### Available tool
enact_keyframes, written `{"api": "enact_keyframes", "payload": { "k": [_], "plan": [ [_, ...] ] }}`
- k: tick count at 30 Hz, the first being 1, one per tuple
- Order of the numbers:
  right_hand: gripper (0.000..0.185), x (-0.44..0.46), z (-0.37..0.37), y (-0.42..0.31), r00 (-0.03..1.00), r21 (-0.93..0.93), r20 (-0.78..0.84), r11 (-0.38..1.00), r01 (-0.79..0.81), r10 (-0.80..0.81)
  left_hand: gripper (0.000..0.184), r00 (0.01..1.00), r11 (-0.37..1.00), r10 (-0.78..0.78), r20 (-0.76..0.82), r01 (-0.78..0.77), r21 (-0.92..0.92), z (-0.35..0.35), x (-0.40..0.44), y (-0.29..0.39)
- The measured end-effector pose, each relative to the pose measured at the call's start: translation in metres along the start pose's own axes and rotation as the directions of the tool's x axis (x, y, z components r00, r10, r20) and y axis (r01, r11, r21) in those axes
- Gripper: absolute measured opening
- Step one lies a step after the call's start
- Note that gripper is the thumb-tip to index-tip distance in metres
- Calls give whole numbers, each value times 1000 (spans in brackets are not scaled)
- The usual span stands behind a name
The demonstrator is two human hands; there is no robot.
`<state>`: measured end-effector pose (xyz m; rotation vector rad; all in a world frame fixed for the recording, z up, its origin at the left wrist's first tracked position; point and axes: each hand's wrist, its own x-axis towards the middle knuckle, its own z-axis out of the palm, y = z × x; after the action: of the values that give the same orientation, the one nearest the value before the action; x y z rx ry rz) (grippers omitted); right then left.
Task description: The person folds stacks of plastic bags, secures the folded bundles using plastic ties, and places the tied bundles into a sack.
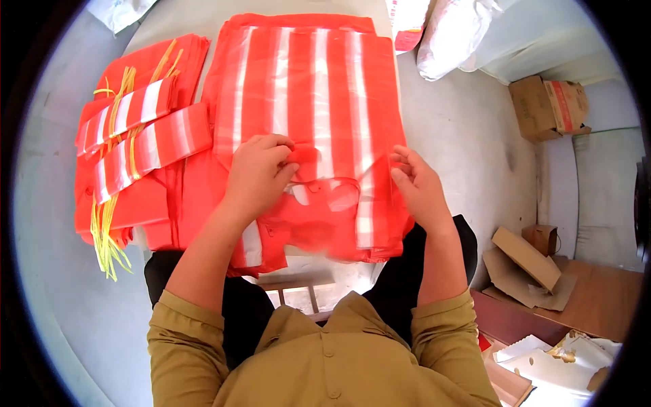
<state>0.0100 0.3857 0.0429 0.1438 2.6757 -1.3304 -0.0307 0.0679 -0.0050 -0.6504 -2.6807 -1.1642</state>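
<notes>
A stack of red plastic bags with white see-through stripes point(303, 88) lies flat in front of me. My left hand point(261, 173) is closed, thumb and fingers pinching the top plastic bag point(342, 159) near its middle. At the stack's right edge, my right hand point(417, 182) has its fingers curled in around the edge of the same bag. The near end of that bag, with its cut-out handle part, is loose, crumpled and blurred. Exactly how much plastic lies between the right fingertips is hard to make out.
To the left sit folded striped bundles point(152, 146) on more red bags, with yellow ties point(105, 234) around and hanging off them. A white plastic sack point(456, 34) is at the back right. Cardboard boxes point(548, 107) and flattened cardboard point(525, 268) lie along the right.
</notes>
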Motion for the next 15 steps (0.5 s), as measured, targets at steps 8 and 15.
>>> {"api": "enact_keyframes", "payload": {
  "k": [8,15],
  "plan": [
    [47,-6,-10,-9,997,-77,73,997,29,-23,17,993,984,-115,40,120,-134,0,1,-8],
    [48,7,8,11,998,107,29,993,51,-54,17,992,966,-122,40,128,-222,-2,4,-8]
  ]
}}
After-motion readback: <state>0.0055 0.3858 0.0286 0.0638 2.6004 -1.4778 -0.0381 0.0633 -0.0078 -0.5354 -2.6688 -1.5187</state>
